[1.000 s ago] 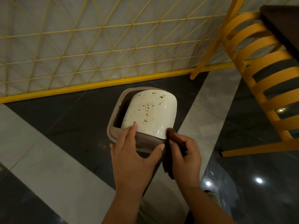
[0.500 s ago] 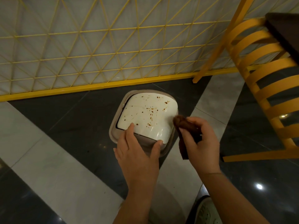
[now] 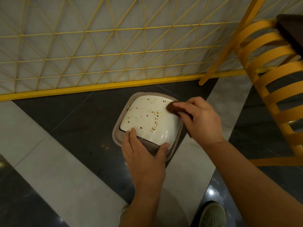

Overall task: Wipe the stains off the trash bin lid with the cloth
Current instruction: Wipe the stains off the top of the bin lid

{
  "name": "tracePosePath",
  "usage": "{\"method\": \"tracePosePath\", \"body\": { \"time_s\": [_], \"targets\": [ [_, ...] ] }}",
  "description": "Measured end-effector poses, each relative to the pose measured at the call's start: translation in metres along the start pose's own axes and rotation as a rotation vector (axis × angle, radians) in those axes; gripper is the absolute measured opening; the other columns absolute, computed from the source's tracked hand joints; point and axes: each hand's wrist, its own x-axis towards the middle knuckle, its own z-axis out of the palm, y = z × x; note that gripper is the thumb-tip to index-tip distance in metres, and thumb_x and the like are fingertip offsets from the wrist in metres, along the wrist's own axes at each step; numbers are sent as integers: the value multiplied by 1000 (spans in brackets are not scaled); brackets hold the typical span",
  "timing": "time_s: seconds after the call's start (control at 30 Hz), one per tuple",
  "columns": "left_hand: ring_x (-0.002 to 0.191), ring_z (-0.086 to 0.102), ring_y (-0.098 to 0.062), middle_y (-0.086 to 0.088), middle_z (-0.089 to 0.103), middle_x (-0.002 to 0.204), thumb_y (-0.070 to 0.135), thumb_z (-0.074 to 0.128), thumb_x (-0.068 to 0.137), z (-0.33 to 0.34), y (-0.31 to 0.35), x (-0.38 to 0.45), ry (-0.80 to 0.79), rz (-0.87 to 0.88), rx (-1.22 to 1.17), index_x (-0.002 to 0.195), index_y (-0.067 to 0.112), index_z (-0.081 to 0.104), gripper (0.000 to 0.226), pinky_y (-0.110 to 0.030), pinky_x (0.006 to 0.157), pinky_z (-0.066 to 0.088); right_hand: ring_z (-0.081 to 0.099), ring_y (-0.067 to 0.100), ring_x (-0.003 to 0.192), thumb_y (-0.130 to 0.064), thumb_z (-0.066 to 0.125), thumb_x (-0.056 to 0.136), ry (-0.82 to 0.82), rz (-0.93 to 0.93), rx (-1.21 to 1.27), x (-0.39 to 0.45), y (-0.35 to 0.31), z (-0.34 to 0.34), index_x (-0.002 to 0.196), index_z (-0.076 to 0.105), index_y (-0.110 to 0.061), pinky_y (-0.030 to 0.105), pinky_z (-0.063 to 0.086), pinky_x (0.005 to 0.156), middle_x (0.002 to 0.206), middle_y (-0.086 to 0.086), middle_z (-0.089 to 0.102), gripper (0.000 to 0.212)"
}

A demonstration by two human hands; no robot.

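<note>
A small trash bin with a taupe rim stands on the floor below me. Its white swing lid is speckled with brown stains and streaks. My left hand grips the bin's near edge, thumb and fingers touching the lid's front. My right hand holds a dark brown cloth and presses it on the lid's far right corner. Part of the cloth hangs hidden under that hand.
A yellow wire-mesh panel with a yellow base bar runs along the wall behind the bin. A yellow slatted chair stands at the right, close to my right arm. The floor has dark and grey glossy tiles. My shoe shows at the bottom.
The lid has swung from tilted up to nearly flat. My right hand has moved the cloth from beside the bin's near right edge up onto the lid's far right corner. My left hand stays on the near edge.
</note>
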Motion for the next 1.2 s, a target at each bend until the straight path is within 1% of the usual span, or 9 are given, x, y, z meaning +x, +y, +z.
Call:
{"method": "tracePosePath", "body": {
  "time_s": [0.07, 0.2, 0.3, 0.47, 0.7, 0.77, 0.9, 1.1, 1.2],
  "targets": [
    [142, 14, -16, 14, 10, 153, 39, 81, 68, -3, 0, 1, -17, 2, -4, 148, 29, 14, 106, -42, 113, 30, 59, 21, 88, -27, 58, 88, 20, 60, 22, -6, -2, 2, 115, 69, -23, 35, 56, 72, 103, 6, 62, 30],
    [143, 13, -16, 12, 8, 156, 32, 79, 73, -11, -2, 9, -74, 10, 7, 151, 26, 14, 101, -38, 112, 27, 66, 23, 85, -27, 56, 84, -50, -230, 36, -51, -39, 11, 108, 72, -19, 26, 53, 73, 98, 7, 68, 30],
    [144, 16, -17, 10, 9, 156, 33, 79, 73, -20, -6, 15, -119, 14, 34, 151, 28, 14, 101, -39, 113, 28, 68, 23, 82, -25, 60, 81, -120, -319, 7, -45, -42, 7, 106, 73, -19, 29, 56, 67, 96, 8, 69, 29],
    [143, 17, -16, 15, 10, 154, 36, 82, 68, -27, -11, 16, -167, 23, 43, 151, 29, 15, 106, -43, 114, 29, 59, 21, 93, -25, 57, 89, -7, 96, 51, -6, -18, 4, 117, 67, -24, 39, 57, 77, 106, 5, 62, 29],
    [142, 22, -16, 14, 12, 154, 31, 79, 74, -30, -12, 19, -171, 48, 34, 150, 31, 16, 99, -38, 112, 31, 67, 22, 84, -26, 65, 76, -224, -374, 18, -44, -56, 3, 107, 71, -18, 31, 57, 68, 98, 7, 68, 33],
    [143, 19, -15, 14, 11, 155, 36, 80, 71, -30, -13, 18, -168, 58, 30, 151, 31, 15, 103, -38, 112, 29, 65, 23, 86, -28, 56, 84, -159, -307, 6, -24, -45, 4, 109, 70, -19, 31, 54, 69, 99, 7, 67, 30],
    [143, 17, -14, 15, 10, 154, 36, 81, 69, -30, -14, 16, -165, 51, 42, 150, 30, 15, 105, -39, 113, 29, 58, 19, 95, -26, 59, 91, -38, 83, -2, 0, -24, 6, 118, 66, -27, 30, 53, 77, 106, 1, 60, 28],
    [142, 22, -15, 13, 12, 154, 25, 78, 75, -29, -14, 19, -160, 61, 49, 150, 29, 16, 97, -33, 111, 29, 68, 23, 81, -24, 72, 70, -194, -306, 21, -51, -66, 9, 103, 72, -19, 34, 58, 67, 94, 6, 70, 33],
    [142, 20, -13, 15, 12, 154, 35, 80, 70, -28, -14, 18, -149, 67, 38, 151, 30, 16, 103, -36, 113, 29, 64, 23, 84, -30, 57, 83, -104, -212, 41, -23, -47, 11, 108, 71, -22, 34, 56, 67, 96, 5, 66, 29]
  ]
}}
